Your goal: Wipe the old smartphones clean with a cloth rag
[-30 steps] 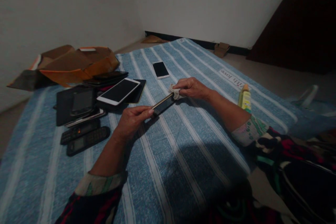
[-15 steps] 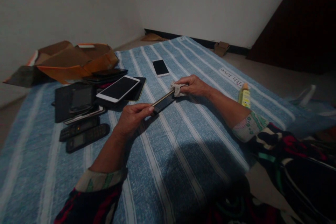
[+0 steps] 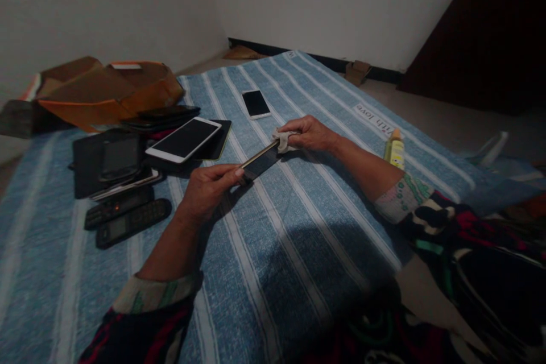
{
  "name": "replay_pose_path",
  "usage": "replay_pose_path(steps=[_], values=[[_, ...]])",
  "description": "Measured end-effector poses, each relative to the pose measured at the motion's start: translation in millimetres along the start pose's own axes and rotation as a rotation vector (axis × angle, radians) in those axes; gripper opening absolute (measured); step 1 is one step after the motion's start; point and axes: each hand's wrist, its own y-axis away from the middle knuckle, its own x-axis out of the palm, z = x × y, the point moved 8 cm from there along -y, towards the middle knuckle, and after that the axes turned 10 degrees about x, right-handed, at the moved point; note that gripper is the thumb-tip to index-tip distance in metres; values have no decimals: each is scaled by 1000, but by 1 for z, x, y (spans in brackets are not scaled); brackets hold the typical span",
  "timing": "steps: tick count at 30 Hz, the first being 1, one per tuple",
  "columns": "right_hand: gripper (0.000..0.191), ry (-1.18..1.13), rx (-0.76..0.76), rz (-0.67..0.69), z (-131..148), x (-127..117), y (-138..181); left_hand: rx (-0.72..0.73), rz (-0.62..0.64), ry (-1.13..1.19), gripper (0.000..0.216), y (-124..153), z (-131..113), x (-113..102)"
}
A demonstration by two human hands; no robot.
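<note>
Tilted on its long edge, a dark smartphone (image 3: pixel 263 164) with a gold-coloured rim is gripped at its near left end by my left hand (image 3: pixel 207 189). My right hand (image 3: pixel 313 133) pinches a crumpled whitish cloth (image 3: pixel 283 141) against the phone's far right end. Beyond the hands a white-framed phone (image 3: pixel 256 104) lies face up on the striped blue cloth (image 3: pixel 298 210). Left of my left hand is a pile with a white tablet (image 3: pixel 185 140) on top, a dark phone (image 3: pixel 120 157) and two black keypad phones (image 3: pixel 133 222).
An opened brown cardboard box (image 3: pixel 106 94) stands at the back left, by the wall. A yellow bottle (image 3: pixel 394 149) with an orange cap is beside my right forearm. Cardboard scraps (image 3: pixel 357 72) lie on the floor past the cloth's far edge.
The whole view has shifted a little, so things sit slightly further left and higher. Both hands keep their hold on the phone and the whitish cloth.
</note>
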Motion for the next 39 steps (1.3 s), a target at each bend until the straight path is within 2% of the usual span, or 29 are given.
replay_pose_path(steps=[4,9,15,24,28,32,35,39], values=[[20,-43,36,6,-2,-2,1,-2,12,10,31,0,-2,1],[24,-155,117,-58,-15,-7,5,-1,-7,-16,31,0,-3,-1],[29,-331,199,-40,-33,-1,6,-5,-18,-13,30,0,-3,-1],[32,-388,191,-52,-26,4,6,-7,-36,45,35,4,0,-3],[32,-317,101,-116,-5,-5,4,32,-40,35,35,3,-2,-2],[32,-164,-9,-121,33,-12,-2,20,-49,74,42,3,-1,4],[26,-25,-100,-76,66,-6,-6,15,-47,49,43,3,3,7],[16,137,-200,-13,100,15,-11,54,-30,-22,39,2,2,6]])
